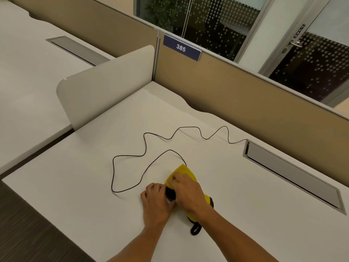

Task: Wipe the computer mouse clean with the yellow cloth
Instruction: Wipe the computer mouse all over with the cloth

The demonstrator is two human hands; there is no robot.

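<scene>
Your left hand (pixel 157 200) curls against the black mouse (pixel 170 194), apparently gripping; right hand (pixel 188 193) fingers press yellow cloth (pixel 182 171) flat over it.

Yellow cloth (pixel 184 172) with a dark brown edge and loop; black mouse (pixel 170 193) and cable (pixel 145 146); white desk (pixel 94 195); tan partition (pixel 245 95); navy sign (pixel 181 47), white "385".

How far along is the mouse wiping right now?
Underway. The right hand presses the yellow cloth onto the black mouse, which the left hand steadies on the desk. Most of the mouse is covered, so how clean it is cannot be told.
</scene>
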